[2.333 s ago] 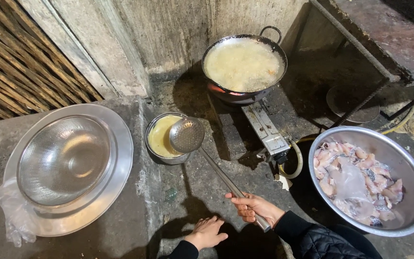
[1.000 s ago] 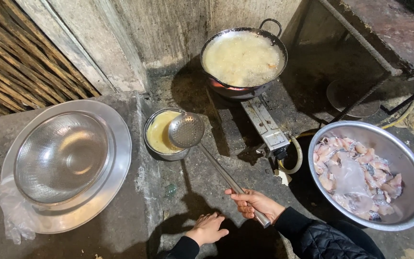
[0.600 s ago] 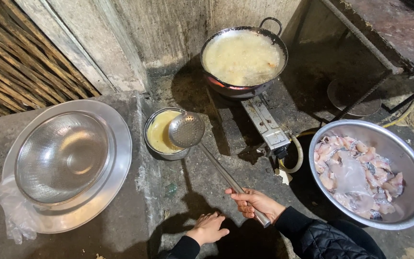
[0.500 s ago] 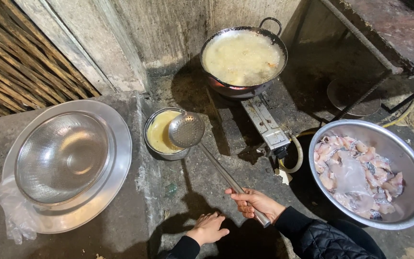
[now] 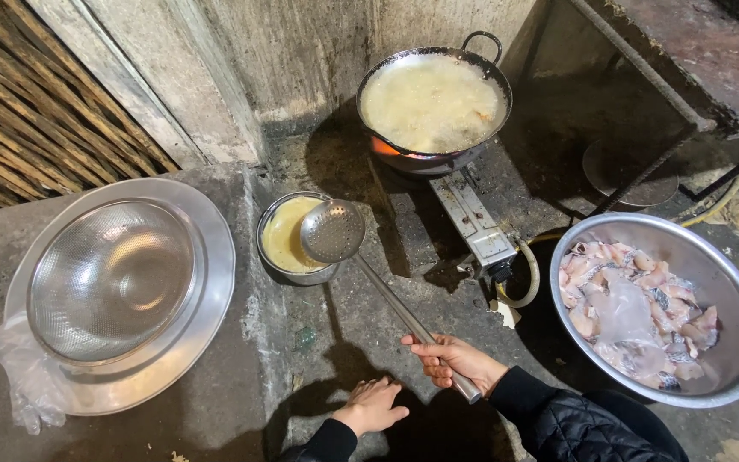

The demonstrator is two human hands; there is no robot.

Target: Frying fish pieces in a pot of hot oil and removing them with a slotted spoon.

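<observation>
My right hand (image 5: 453, 359) grips the long metal handle of a perforated skimmer ladle (image 5: 333, 231). The ladle's round head rests over a small steel bowl (image 5: 277, 265) holding yellow liquid. My left hand (image 5: 374, 405) lies flat on the concrete ledge (image 5: 241, 393), fingers spread, holding nothing. Behind the bowl, a black wok (image 5: 434, 103) full of bubbling oil sits on a lit gas burner (image 5: 472, 222). To the right stands a big steel basin (image 5: 733, 291) filled with raw fish pieces (image 5: 635, 312).
At left a metal mesh strainer (image 5: 111, 278) rests in a wide steel tray (image 5: 207, 257), with a clear plastic bag (image 5: 23, 385) tucked under its edge. A hose (image 5: 528, 278) runs from the burner. Bamboo slats (image 5: 19, 111) and a rough concrete wall (image 5: 284, 43) stand behind.
Hardly anything has moved. The skimmer's head has stayed over the small bowl and both hands hold their places; only the view shifted slightly.
</observation>
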